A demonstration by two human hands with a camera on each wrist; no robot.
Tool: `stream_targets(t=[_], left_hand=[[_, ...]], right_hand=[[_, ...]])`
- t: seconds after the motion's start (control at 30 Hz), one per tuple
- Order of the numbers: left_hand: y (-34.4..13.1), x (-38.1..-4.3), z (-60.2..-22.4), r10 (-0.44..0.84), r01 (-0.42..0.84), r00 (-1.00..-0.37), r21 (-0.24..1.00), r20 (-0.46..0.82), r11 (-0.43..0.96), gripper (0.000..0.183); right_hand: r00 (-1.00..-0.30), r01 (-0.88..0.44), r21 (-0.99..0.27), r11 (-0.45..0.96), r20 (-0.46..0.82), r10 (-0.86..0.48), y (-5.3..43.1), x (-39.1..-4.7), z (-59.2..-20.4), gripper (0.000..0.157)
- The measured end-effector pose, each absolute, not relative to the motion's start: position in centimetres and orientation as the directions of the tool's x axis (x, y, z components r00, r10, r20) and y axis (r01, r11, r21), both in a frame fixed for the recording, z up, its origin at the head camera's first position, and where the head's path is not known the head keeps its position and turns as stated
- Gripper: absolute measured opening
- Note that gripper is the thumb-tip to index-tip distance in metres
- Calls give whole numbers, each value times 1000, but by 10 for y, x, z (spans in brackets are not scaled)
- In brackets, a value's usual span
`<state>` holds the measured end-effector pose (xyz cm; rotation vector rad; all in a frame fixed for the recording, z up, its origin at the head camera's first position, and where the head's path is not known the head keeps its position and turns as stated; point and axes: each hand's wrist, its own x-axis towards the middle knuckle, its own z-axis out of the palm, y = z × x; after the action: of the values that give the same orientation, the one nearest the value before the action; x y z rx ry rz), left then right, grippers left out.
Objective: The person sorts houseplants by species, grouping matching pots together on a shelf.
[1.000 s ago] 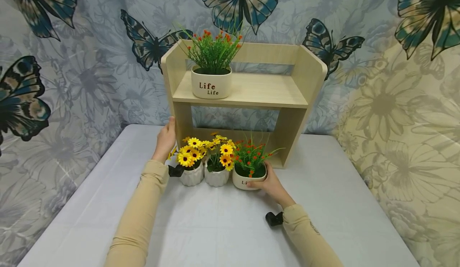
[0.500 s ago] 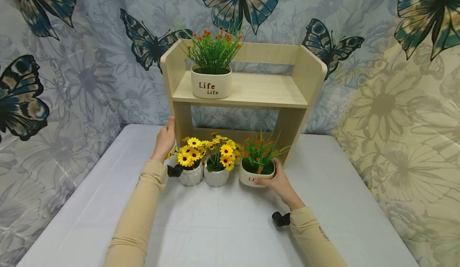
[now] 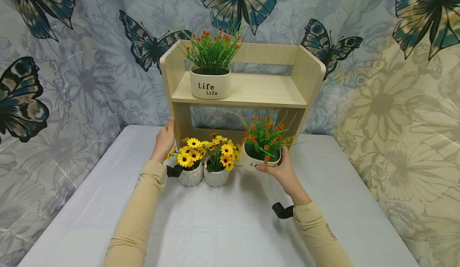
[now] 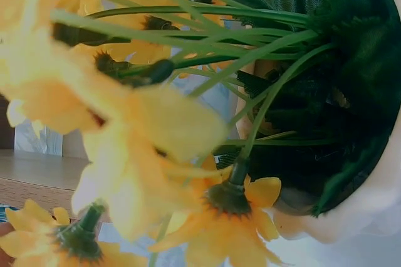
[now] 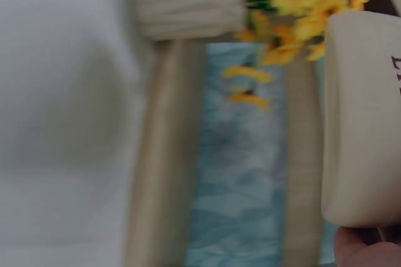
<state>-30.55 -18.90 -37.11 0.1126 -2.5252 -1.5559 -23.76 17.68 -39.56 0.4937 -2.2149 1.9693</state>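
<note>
One red-flowered plant [image 3: 265,139] is held in the air by the right hand [image 3: 289,177], above the white counter [image 3: 223,231] and in front of the lower opening of the wooden shelf [image 3: 267,89]. Fine green blades and orange-red blossoms spill from a smooth, rounded cream pot [image 5: 368,129] that leans slightly. The fingers hold this pot at its right side, the thumb lying across the dark lettering, so only the first letters show.

The left hand [image 3: 165,141] rests against the shelf's left side; whether its fingers curl round the panel cannot be told. Yellow petals and stems fill the left wrist view, much of it blurred. The right wrist view cuts off the cream pot at its edge and shows only a bit of the hand.

The right yellow-flowered plant [image 3: 217,174] is just beside the cream pot on its left, with the left yellow-flowered plant [image 3: 191,175] next along. On the upper board, bare wood runs from the upper pot [image 3: 211,83] to the right side panel.
</note>
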Motion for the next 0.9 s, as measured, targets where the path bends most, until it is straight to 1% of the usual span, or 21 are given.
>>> stream_targets(t=[0.2,0.3,0.43,0.7,0.9], left_hand=[[-188,-305,-370,-159,24,-981,892,107,452,85],[-188,-304,-370,-166,18,-981,894,102,447,85],[-188,-304,-371,-165,18,-981,896,102,444,85],[-187,-304,-371,-156,28,-982,897,107,442,84],[-187,-303,-371,-166,19,-981,904,99,428,84]], right_hand=[[-891,-423,-906,-18,420,-173,172,-233,-351,88],[-880,-450,-893,-2,445,-165,170,-230,-331,90],[-874,-475,-878,56,464,-142,167,-224,-308,88],[-813,-578,-815,43,570,-118,161,-221,-267,89],[-826,-563,-823,79,555,-97,160,-225,-250,82]])
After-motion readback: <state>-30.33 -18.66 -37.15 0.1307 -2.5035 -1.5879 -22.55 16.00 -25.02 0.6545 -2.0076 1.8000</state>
